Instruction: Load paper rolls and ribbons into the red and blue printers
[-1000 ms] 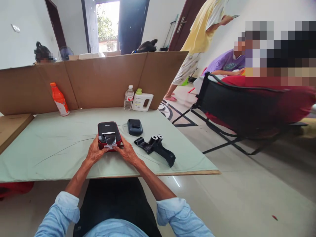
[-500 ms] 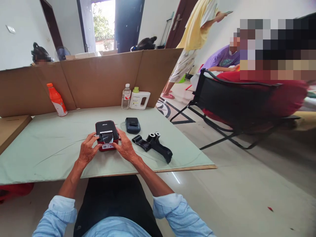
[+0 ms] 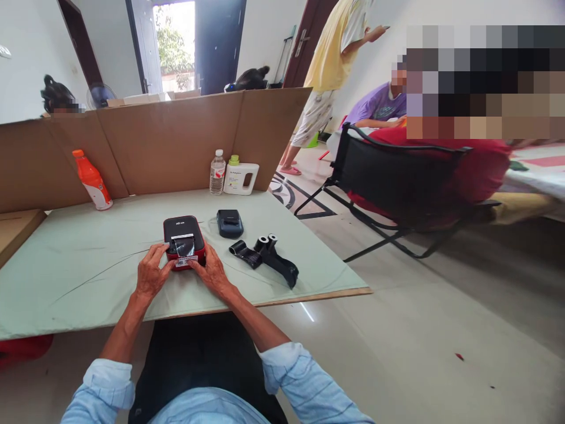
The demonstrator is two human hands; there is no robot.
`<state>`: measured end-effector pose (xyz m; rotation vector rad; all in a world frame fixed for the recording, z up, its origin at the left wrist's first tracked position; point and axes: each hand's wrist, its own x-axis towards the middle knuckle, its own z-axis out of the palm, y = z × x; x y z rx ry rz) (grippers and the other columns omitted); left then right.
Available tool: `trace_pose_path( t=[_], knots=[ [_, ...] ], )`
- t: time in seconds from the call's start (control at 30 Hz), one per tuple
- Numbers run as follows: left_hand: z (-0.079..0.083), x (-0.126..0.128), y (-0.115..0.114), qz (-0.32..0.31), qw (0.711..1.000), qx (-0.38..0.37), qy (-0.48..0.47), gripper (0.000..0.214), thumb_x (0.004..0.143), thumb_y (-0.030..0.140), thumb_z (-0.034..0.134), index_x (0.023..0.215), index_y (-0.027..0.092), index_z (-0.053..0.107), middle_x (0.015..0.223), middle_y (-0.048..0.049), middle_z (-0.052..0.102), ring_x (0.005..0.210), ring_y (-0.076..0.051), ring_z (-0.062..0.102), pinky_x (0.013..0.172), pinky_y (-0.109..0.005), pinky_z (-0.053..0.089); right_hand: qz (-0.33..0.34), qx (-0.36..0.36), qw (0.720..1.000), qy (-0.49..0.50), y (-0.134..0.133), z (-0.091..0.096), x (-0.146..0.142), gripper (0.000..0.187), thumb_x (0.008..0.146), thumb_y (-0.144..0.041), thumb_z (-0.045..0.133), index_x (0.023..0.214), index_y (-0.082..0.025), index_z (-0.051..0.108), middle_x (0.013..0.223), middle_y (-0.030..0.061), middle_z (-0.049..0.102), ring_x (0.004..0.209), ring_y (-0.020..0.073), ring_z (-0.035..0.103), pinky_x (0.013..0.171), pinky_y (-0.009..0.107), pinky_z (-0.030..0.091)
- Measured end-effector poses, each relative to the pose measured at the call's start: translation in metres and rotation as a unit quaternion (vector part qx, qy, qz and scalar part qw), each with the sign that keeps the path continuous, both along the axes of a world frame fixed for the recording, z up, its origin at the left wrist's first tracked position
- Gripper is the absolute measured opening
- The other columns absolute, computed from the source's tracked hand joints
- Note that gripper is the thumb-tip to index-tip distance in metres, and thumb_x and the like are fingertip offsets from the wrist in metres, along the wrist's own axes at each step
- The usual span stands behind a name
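Left hand [image 3: 150, 275]: fingers curled against the near left corner of the label printer [image 3: 183, 238], thumb up by the paper slot; closed on the casing.
Right hand [image 3: 212, 272]: set at the near right corner, fingertips on the casing's front; the two hands stand apart with the printer pinched between them.
Label printer: red body, black lid, flat on the desk [image 3: 79, 282], about mid-width and nearer the near edge than the far one; a short strip of label shows at the slot.
Handling (judged): stiff plastic shell, probably light enough for one hand. The glossy lid looks slippery, so the side walls low down offer the surest hold. The strip is thin and would crease or tear, so it is no handhold.
Dark printer [image 3: 229, 224]: smaller, lying just beyond and to the right, apart from the red one.
Black roller part [image 3: 267, 256]: two pale-ended rolls, lying toward the desk's right edge, near the right hand but not touching it.
Water bottle [image 3: 217, 172] and white jug [image 3: 241, 176]: side by side at the far right corner.
Orange bottle [image 3: 91, 187]: tilted, at the far edge, left side.
Cardboard screen [image 3: 176, 141]: upright along the far edge.
Folding chair [image 3: 397, 176]: on the floor, well right of the desk; other people behind it.
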<state>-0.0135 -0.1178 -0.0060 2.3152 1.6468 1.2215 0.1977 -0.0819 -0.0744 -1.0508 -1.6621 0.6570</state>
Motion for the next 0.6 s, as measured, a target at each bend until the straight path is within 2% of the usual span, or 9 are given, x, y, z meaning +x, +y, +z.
trace_pose_path(
  t=[0.33,0.6],
  knots=[
    [-0.003,0.003,0.0,0.012,1.0,0.0,-0.003,0.032,0.092,0.032,0.073,0.123,0.024,0.066,0.118,-0.0072,0.071,0.108,-0.024,0.071,0.092,-0.038,0.061,-0.006,0.009,1.0,0.009,0.001,-0.006,0.001,0.074,0.094,-0.048,0.071,0.156,-0.019,0.046,0.15,0.0178,0.061,0.139,0.0336,0.056,0.118,0.053,0.045],
    [0.013,0.003,0.004,0.028,0.998,-0.058,0.026,0.027,0.088,0.028,0.075,0.114,0.024,0.067,0.112,-0.0057,0.07,0.102,-0.024,0.07,0.079,-0.034,0.058,-0.012,0.022,1.0,0.012,0.006,-0.011,-0.002,0.074,0.093,-0.05,0.071,0.156,-0.02,0.047,0.147,0.0174,0.063,0.137,0.0351,0.058,0.116,0.054,0.048]
  ],
)
